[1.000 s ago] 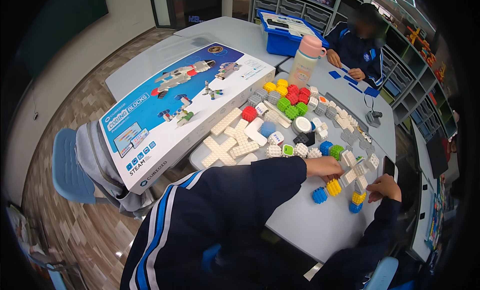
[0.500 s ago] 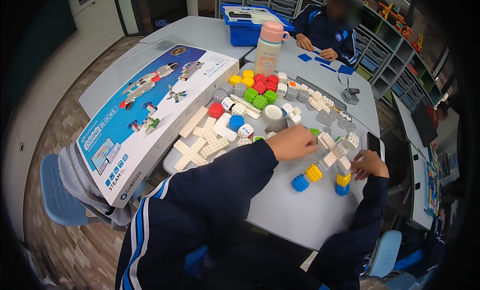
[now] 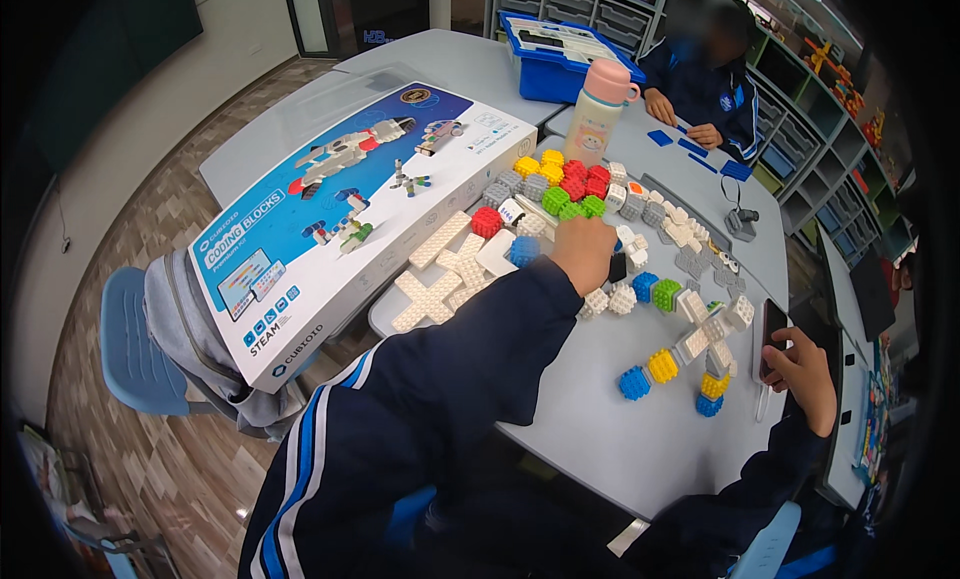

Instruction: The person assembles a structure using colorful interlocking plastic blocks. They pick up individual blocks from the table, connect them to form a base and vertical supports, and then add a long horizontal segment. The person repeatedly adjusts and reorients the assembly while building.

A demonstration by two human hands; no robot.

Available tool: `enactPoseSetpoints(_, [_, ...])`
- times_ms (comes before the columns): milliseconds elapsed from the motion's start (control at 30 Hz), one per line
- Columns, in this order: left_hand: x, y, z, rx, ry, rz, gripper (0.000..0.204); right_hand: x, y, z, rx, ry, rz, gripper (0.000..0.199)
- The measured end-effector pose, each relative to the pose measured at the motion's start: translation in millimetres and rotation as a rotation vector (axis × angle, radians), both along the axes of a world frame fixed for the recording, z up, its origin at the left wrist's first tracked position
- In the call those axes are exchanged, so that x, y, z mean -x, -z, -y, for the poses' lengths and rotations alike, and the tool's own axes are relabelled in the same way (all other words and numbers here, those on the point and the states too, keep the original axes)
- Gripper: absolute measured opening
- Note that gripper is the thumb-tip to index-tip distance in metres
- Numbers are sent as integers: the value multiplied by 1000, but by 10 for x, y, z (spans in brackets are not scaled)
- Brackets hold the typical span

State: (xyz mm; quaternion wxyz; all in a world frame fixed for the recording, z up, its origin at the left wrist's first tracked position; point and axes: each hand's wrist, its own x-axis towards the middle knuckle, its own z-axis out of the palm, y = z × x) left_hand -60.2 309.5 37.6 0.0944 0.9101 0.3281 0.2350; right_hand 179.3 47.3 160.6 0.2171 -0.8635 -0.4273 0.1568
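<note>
Left grip (image 3: 585,254): back of the hand up, fingers bent down and hidden at the loose blocks; cannot tell how far open it is or whether it has hold of anything. Right grip (image 3: 803,374): half-curled, thumb and fingers at the phone (image 3: 772,327); contact looks likely, a firm hold cannot be told.

Clock centred on the block model (image 3: 703,336), 12 being away from the wearer. Model rests on the desk (image 3: 600,434) between the two grips, neither one on it.

Progress: white bricks appear joined in a cross; a blue block (image 3: 634,383) and a yellow block (image 3: 662,366) end the arm at 8 o'clock, a similar pair the one at 6. A green block (image 3: 665,294) and another blue one sit at 10; whether they are attached is unclear. Loose so far: red blocks (image 3: 574,182) among a coloured cluster at 11, white cross plate (image 3: 426,299) at 9, grey plates at 12 to 1. Judgement: part-built, many pieces unused.

Room: desk surface shows from 6 to 8, down to the near edge. Phone bounds 3, near the desk's side edge. Large box (image 3: 345,239) and bottle (image 3: 597,119) limit 9 to 11; crowded under the left grip.
</note>
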Motion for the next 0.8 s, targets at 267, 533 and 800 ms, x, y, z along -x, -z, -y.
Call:
enactPoseSetpoints(267, [-6, 17, -28, 50, 97, -12, 26, 202, -167, 86, -26, -16, 90, 35])
enactPoseSetpoints(533, [0, 61, -101, 75, 183, -104, 19, 372, -248, 115, -67, -65, 98, 35])
enactPoseSetpoints(800, [144, -414, -105, 309, 418, 147, 26, 518, -372, 238, -221, -194, 235, 32])
